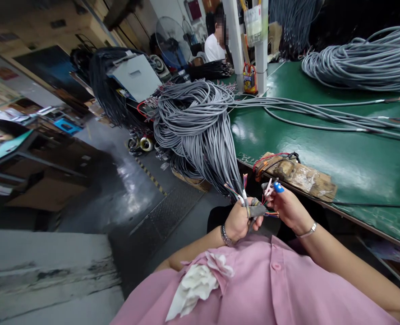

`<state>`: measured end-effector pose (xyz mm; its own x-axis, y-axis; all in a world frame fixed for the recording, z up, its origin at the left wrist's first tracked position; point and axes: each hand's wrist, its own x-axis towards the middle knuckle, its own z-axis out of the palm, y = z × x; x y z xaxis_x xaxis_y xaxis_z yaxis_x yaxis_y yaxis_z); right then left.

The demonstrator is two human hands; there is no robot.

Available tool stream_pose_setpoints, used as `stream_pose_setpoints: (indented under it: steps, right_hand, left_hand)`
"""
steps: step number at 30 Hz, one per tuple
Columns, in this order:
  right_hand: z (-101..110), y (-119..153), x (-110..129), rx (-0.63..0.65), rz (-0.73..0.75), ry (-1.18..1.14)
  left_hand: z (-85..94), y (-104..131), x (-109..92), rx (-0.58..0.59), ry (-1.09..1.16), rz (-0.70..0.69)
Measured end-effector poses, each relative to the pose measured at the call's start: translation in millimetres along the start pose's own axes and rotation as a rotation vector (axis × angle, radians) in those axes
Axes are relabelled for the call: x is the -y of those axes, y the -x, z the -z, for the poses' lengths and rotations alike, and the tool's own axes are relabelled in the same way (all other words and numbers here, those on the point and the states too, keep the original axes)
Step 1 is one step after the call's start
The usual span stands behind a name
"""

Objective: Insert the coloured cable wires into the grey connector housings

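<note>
My left hand [237, 220], with a bracelet at the wrist, is closed round several grey cables [255, 211] in front of my body. Thin coloured wires [244, 183] fan out from the stripped cable ends. Close by on the right, my right hand [290, 211] is bent in a pinch, with a blue wrap [278, 187] on one fingertip. A small pale pink piece [269, 188] shows at its fingers, too small to name. Behind my left hand, a large bundle of grey cables [200, 122] hangs over the bench edge.
The green bench [358, 158] carries a wooden block [299, 176] with red and black wires along its near edge. A coil of grey cable [362, 58] lies at the back right. Beyond a white post [233, 36] sits a person in white [214, 47], near a fan [172, 40].
</note>
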<state>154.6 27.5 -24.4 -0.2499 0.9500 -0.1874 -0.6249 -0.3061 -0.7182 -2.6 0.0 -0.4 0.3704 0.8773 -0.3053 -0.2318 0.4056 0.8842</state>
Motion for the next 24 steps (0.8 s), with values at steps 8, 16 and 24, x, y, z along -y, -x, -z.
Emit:
stream_pose_setpoints:
  steps: [8,16,24]
  right_hand:
    - [1.2,-6.0,-5.7,-0.054,-0.027,-0.049]
    - [-5.9,-13.7,-4.8,-0.062,-0.084,-0.191]
    - [-8.1,-14.9,-8.0,-0.104,-0.066,-0.23]
  left_hand:
    - [-6.9,-5.2,0.4,-0.058,0.019,-0.037]
    - [-7.6,-11.0,5.3,-0.084,0.022,-0.015]
    - [-7.9,-12.1,7.7,-0.101,-0.001,0.022]
